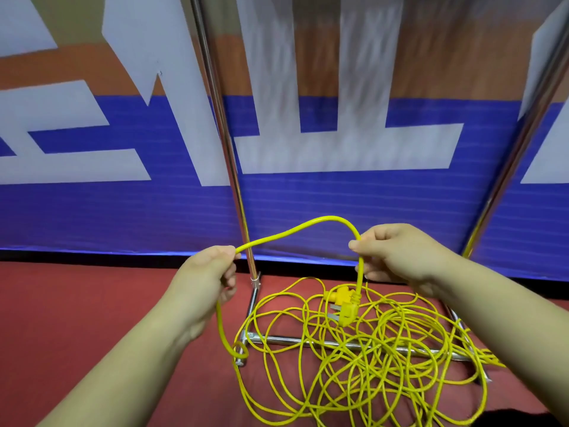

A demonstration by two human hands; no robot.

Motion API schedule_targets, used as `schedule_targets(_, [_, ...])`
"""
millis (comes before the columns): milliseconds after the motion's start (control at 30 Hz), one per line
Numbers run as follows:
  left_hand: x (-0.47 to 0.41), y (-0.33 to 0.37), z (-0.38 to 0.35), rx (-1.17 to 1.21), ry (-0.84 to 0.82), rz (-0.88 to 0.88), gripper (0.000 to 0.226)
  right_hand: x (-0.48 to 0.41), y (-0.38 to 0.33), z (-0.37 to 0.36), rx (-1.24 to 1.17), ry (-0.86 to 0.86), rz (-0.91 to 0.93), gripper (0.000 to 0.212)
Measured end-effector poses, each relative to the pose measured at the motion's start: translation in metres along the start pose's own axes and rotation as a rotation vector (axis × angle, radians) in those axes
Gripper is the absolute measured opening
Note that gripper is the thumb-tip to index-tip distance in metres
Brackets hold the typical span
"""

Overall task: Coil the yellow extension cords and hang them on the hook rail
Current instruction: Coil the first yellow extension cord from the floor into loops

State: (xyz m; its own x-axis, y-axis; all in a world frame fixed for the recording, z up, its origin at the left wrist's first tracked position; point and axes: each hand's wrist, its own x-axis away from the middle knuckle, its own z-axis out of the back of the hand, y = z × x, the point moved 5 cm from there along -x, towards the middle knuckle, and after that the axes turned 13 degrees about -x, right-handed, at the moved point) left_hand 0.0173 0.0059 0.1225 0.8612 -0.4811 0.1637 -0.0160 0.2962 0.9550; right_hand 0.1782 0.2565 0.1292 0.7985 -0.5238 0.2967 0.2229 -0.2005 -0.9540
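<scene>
Both hands grip the yellow cord [308,224]: left hand [209,272] fisted round it, right hand [397,257] pinching it just above the dangling plug [349,309]. The rest lies tangled on the red floor [92,303] over the rack [308,340] base. Rack poles are cut off at the top, the tangle runs off the bottom edge and under the right forearm, and the banner [123,211] is blurred.

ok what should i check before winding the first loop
Left hand grips the thin yellow extension cord: ok.
Right hand pinches it above the yellow plug: ok.
Plug hangs free of the tangled cord pile: cannot tell.
Pile lies untangled on the red floor: not ok, loops cross.
Cord clear of the chrome rack base bar: not ok, loops lie across it.
Hook rail located: cannot tell, none in view.
</scene>
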Motion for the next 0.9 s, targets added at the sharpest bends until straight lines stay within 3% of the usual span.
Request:
schedule_targets(167, [-0.025, -0.010, -0.007, -0.203, 0.043, -0.099, 0.026, -0.029, 0.008, 0.006, -0.122, 0.034, 0.055, 0.019])
schedule_targets(233, [-0.034, -0.015, -0.011, -0.383, -0.001, -0.163, 0.026, -0.039, 0.011, 0.011, -0.157, 0.046, 0.075, 0.020])
schedule_targets(367, [-0.043, -0.017, -0.031, -0.493, -0.118, -0.224, 0.019, -0.043, 0.018, 0.030, -0.229, 0.106, 0.092, 0.018])
schedule_targets(533, [-0.042, -0.005, -0.049, -0.612, -0.126, -0.241, 0.053, -0.004, 0.024, 0.062, -0.178, 0.153, 0.113, 0.014])
schedule_targets(700, [-0.019, 0.035, -0.061, -0.074, -0.179, -0.142, 0.043, 0.038, 0.000, 0.087, 0.169, 0.233, 0.267, 0.016])
schedule_targets(833, [0.018, 0.057, -0.061, 0.457, -0.309, -0.021, 0.031, 0.057, -0.004, 0.069, 0.357, 0.154, 0.249, 0.016])
schedule_targets(900, [0.028, 0.067, -0.055, 0.503, -0.318, -0.066, 0.030, 0.060, -0.013, 0.063, 0.374, 0.145, 0.296, 0.016])
